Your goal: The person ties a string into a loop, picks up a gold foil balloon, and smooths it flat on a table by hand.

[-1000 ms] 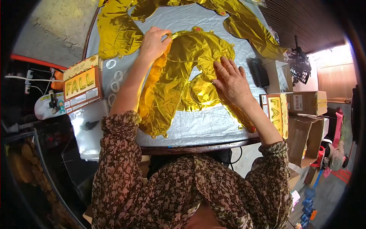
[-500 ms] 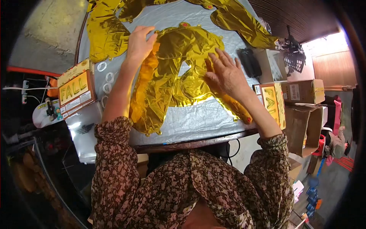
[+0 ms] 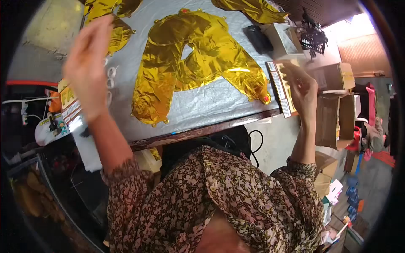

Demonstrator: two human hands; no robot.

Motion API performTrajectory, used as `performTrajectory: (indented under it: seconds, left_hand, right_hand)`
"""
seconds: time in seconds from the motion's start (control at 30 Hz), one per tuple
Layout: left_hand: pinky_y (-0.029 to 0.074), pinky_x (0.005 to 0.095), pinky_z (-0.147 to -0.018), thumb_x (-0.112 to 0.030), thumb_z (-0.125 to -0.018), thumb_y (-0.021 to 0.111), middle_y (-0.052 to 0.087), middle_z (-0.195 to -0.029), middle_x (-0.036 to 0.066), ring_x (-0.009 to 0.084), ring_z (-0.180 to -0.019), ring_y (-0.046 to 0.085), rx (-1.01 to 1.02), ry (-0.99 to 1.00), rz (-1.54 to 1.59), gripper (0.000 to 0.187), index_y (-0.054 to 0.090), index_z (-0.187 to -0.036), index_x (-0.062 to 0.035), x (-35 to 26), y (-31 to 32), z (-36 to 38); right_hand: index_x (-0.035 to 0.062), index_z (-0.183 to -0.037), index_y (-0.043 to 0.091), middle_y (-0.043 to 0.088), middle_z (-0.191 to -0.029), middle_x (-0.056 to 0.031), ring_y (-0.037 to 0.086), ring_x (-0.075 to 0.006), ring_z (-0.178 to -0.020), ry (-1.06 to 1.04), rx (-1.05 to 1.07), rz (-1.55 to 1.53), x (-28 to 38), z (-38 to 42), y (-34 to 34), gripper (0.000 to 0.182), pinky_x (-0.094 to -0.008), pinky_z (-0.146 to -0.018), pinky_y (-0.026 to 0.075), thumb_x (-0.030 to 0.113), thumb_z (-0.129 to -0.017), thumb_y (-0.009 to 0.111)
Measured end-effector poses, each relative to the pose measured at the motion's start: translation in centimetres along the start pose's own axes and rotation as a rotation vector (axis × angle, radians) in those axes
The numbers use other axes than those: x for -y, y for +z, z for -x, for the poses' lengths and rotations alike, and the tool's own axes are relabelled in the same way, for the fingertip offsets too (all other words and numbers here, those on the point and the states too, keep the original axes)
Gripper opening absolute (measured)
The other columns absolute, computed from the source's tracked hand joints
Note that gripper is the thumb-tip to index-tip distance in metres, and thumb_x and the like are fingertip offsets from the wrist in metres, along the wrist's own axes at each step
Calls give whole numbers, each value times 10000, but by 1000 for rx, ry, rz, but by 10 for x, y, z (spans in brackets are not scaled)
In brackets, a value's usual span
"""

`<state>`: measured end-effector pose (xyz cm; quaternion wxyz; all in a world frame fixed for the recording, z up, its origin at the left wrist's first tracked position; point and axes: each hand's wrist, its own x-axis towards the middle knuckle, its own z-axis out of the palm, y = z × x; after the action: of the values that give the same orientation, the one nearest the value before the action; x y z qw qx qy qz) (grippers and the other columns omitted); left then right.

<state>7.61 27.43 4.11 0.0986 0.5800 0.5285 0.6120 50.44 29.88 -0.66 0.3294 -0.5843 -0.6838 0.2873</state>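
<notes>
Your left hand (image 3: 86, 63) and right hand (image 3: 301, 88), pressed on the gold foil letter balloon (image 3: 198, 59) a moment ago, now lift clear, open and empty, leaving it flat on the bench (image 3: 211, 105).

Brown floral-print blouse w/ long gathered-cuff sleeves, bare hands.
</notes>
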Motion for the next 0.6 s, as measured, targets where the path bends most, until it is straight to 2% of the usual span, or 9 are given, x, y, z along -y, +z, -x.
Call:
performTrajectory:
  seconds: [0.03,0.07,0.1,0.17,0.2,0.33,0.37,0.43,0.6]
  left_hand:
    - [527,307,-902,-46,-962,621,706,-1154,119,180,-1002,671,-67,125,323,276,657,-1197,94,-15,-13,18]
    - [538,339,-873,-105,-969,642,699,-1139,87,201,-966,670,99,229,479,233,671,-1128,63,-34,-44,35]
    - [511,389,-911,-595,-909,632,642,-1150,165,305,-1091,594,-648,-103,294,712,594,-1255,26,-50,-72,70]
    - [429,294,-628,-422,-858,767,589,-936,-59,116,-785,567,366,571,928,360,659,-1110,-188,-107,-90,79]
    - [429,294,-628,-422,-858,767,589,-936,-59,116,-785,567,371,575,945,360,659,-1110,-188,-123,-83,85]
    - [566,255,-751,-271,-943,701,639,-1002,18,97,-943,634,20,711,694,310,564,-1164,-102,-179,-43,113]
    - [566,255,-751,-271,-943,701,639,-1002,18,97,-943,634,19,711,700,310,564,-1164,-102,-183,-48,121]
    - [564,249,-755,-229,-917,723,648,-1005,-10,85,-922,634,-66,624,769,234,607,-1068,-93,-191,-50,122]
    - [562,241,-744,-194,-916,710,646,-1019,-21,77,-913,633,5,664,765,217,618,-1078,-83,-191,-42,123]
  right_hand:
    - [-19,-1229,700,740,-1123,-81,657,-103,-946,7,-11,5,-6,8,-4,253,-259,-854,525,100,-1034,592]
    - [-20,-1223,703,740,-1073,-62,640,-89,-914,5,-75,7,-14,16,-8,252,-251,-815,519,106,-1030,602]
    - [-21,-1216,707,739,-1024,-43,624,-75,-882,3,-140,11,-19,23,-11,251,-244,-775,514,112,-1025,612]
    - [-31,-1195,709,728,-951,-30,600,-66,-826,-5,-205,-10,-21,35,-9,249,-233,-727,493,124,-1015,635]
    - [-38,-1182,709,728,-943,-38,607,-71,-825,11,-236,9,-23,38,-9,245,-235,-735,496,126,-1012,642]
    - [-61,-1144,709,738,-950,-73,666,-104,-867,8,-312,93,-34,45,-8,263,-251,-772,513,156,-1001,670]
    - [-59,-1142,712,744,-961,-80,677,-111,-880,-1,-323,88,-39,46,-7,260,-254,-776,515,152,-994,676]
    - [-60,-1139,714,747,-964,-88,675,-112,-872,27,-323,105,-37,49,-7,251,-256,-777,516,138,-990,676]
    - [-62,-1133,717,755,-961,-102,673,-111,-853,42,-316,180,-38,58,-2,225,-257,-776,517,92,-975,672]
